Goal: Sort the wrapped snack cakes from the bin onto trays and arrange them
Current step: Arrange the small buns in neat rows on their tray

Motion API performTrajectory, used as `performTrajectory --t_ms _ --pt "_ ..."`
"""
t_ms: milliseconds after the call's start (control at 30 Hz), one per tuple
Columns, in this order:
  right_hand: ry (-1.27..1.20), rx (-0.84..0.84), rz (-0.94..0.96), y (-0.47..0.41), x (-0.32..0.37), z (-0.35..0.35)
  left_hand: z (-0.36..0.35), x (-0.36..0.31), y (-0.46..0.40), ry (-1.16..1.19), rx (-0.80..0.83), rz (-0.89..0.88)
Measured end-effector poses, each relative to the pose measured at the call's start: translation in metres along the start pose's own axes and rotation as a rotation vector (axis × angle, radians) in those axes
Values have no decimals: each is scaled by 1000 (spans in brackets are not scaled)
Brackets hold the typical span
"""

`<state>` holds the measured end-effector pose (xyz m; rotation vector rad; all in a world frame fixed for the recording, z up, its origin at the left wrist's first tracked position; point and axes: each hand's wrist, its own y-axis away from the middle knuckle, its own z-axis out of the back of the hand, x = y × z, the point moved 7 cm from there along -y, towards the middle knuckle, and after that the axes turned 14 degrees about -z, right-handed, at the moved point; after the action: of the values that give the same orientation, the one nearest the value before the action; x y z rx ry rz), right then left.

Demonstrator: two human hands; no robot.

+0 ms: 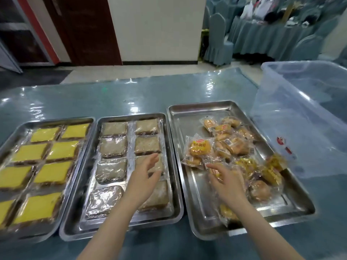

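Head view: two bare forearms are seen reaching in from the near edge. The left hand (148, 170) is held over the middle tray (75, 218), fingers straight and spread, nothing gripped. The right hand (223, 180) is laid over the bun pile (231, 143) in the right tray (199, 209), fingers extended; whether a wrapper is pinched cannot be told. Eight brown cakes (112, 146) are set in two columns in the middle tray. Yellow cakes (53, 171) are ranged in two columns in the left tray (11, 141). A clear bin (300, 117) is stood at far right, just beside the right tray. All rest on a teal table (131, 94).
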<state>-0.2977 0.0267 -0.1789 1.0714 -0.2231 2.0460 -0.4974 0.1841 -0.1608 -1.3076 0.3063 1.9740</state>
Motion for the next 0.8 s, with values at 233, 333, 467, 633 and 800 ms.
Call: performTrajectory --t_ms 233,333,467,633,800 --pt "2 -36 -24 -68 -17 34 -34 -8 -40 -21 6 51" --pt "111 -6 27 -104 -12 34 -52 -8 -52 -32 -39 102" --pt "396 136 129 -142 -5 13 -76 -4 -72 -79 -69 153" --pt "298 195 218 -175 6 -4 -93 2 -104 -158 -94 201" --pt "-21 230 162 -216 16 0 -98 14 -137 -287 -65 196"
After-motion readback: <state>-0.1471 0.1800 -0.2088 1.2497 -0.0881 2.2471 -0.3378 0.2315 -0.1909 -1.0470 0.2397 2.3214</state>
